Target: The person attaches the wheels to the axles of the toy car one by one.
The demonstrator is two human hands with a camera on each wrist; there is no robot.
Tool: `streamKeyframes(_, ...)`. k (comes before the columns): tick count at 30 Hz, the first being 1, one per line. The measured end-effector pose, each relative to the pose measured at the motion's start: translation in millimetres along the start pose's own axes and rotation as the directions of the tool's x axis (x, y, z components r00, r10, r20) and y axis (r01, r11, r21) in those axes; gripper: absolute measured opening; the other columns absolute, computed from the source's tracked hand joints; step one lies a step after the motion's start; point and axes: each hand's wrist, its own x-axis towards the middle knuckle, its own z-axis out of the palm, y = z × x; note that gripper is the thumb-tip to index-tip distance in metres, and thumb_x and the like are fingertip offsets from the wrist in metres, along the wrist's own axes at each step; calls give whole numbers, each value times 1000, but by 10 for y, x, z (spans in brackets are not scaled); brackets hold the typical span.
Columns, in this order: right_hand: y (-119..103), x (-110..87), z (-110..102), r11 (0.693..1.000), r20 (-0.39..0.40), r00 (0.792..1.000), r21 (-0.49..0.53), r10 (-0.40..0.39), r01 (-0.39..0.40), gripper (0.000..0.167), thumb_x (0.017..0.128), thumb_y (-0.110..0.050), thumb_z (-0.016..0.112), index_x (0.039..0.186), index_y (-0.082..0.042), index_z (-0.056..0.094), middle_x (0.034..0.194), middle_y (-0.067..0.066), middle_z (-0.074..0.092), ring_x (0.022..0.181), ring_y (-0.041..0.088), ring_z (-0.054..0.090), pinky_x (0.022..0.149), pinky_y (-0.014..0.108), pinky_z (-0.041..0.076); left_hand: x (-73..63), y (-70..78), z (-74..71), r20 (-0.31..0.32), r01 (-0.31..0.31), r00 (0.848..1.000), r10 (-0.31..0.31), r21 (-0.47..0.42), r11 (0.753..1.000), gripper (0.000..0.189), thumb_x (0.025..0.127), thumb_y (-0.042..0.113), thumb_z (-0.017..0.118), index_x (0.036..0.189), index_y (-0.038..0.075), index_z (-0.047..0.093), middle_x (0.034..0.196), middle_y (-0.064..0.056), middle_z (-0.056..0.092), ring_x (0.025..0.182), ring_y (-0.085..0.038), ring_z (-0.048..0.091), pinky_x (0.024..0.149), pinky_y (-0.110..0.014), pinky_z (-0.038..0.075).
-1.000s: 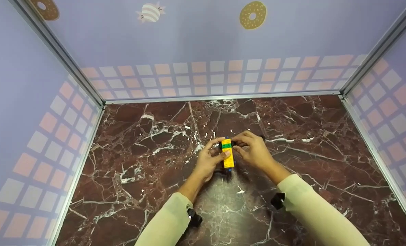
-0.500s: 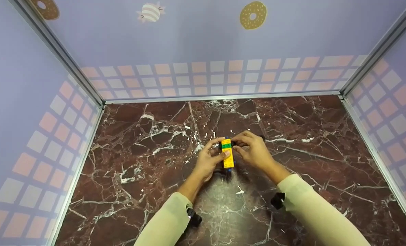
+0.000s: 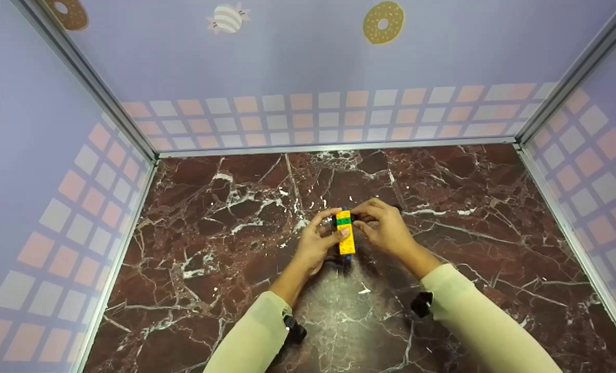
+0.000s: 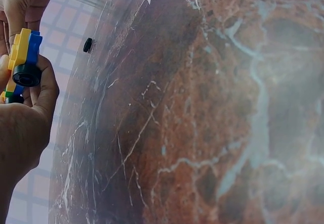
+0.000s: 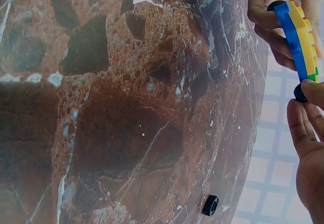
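Observation:
A small toy brick car (image 3: 347, 243) has yellow bricks, one green brick and a blue base (image 5: 292, 42). My left hand (image 3: 315, 243) holds it, thumb on the yellow top and fingers under and along its left side. On the car's left side, a black wheel (image 4: 27, 75) shows in the left wrist view. My right hand (image 3: 388, 228) pinches another black wheel (image 5: 300, 93) between thumb and fingers, at the car's right side near the green brick. The car is held over the marble-patterned tabletop (image 3: 225, 207).
A loose black wheel (image 5: 210, 205) lies on the tabletop, mostly behind the right hand in the head view. Purple panels with pink and white squares (image 3: 328, 119) enclose the back and both sides. Dark wrist cameras (image 3: 295, 330) sit at both sleeves.

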Motion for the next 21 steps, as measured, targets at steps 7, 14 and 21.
streamKeyframes(7, 3, -6, 12, 1000, -7, 1000, 11, 16, -16, 26, 93, 10, 82, 118, 3, 79, 114, 18, 73, 98, 34, 81, 88, 37, 72, -6, 2, 3, -2, 1, 1000, -1, -16, 1000, 59, 99, -12, 72, 153, -6, 50, 124, -19, 76, 100, -18, 75, 85, -30, 70)
streamKeyframes(14, -6, -5, 9, 1000, 2, 1000, 3, 28, -28, 25, 96, 8, 80, 120, 4, 79, 116, 19, 73, 100, 35, 81, 89, 38, 72, -2, 5, 8, 4, -1, 1000, 1, -16, 1000, 59, 99, -11, 73, 153, -6, 50, 123, -19, 76, 99, -18, 76, 85, -30, 70)
streamKeyframes(21, 8, -11, 9, 999, 7, 1000, 21, 24, -24, 25, 95, 9, 80, 120, 5, 78, 116, 20, 73, 101, 35, 81, 90, 38, 72, -8, 4, 9, 9, 6, 1000, -6, -7, 1000, 59, 99, -11, 72, 153, -4, 50, 121, -18, 76, 99, -18, 75, 84, -31, 70)
